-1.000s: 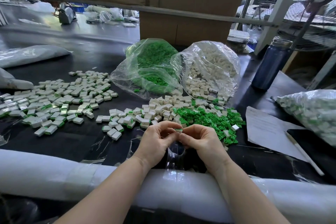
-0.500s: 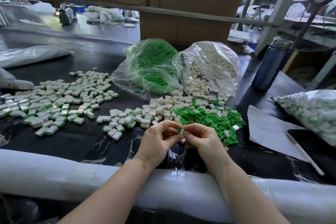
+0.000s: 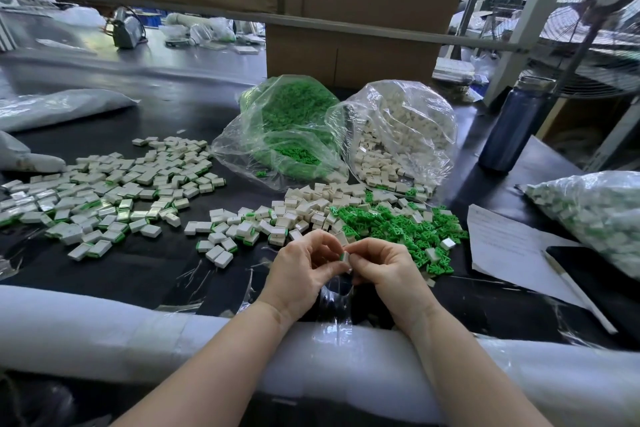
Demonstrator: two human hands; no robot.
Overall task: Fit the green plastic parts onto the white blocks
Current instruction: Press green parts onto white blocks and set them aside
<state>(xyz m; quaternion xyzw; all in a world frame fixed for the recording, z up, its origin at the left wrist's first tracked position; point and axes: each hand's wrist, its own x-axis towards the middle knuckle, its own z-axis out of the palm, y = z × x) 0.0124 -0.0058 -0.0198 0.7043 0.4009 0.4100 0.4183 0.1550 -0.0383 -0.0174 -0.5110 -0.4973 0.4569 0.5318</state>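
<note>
I have one small white plastic block [image 3: 345,263] with a green plastic part [image 3: 343,256] showing along its upper edge, pinched between my two hands. My left hand [image 3: 304,270] curls its thumb and fingers round the block's near side, and my right hand [image 3: 382,270] pinches the other side. My fingers cover most of the joint, so I cannot say whether the green part is fully seated, though it looks nearly home.

The risk, as I judge it, is pressing while the part sits crooked: it could jam or spring out of my fingertips. If it flies, it would land in the loose heap of green plastic parts [image 3: 398,229] just beyond my right hand, or among the bare white blocks [image 3: 311,204] just ahead of my grip. A half-seated piece tossed onto the finished pile of white blocks with green edges [image 3: 104,198], well off to the left of my grip, would pass unnoticed.
</note>
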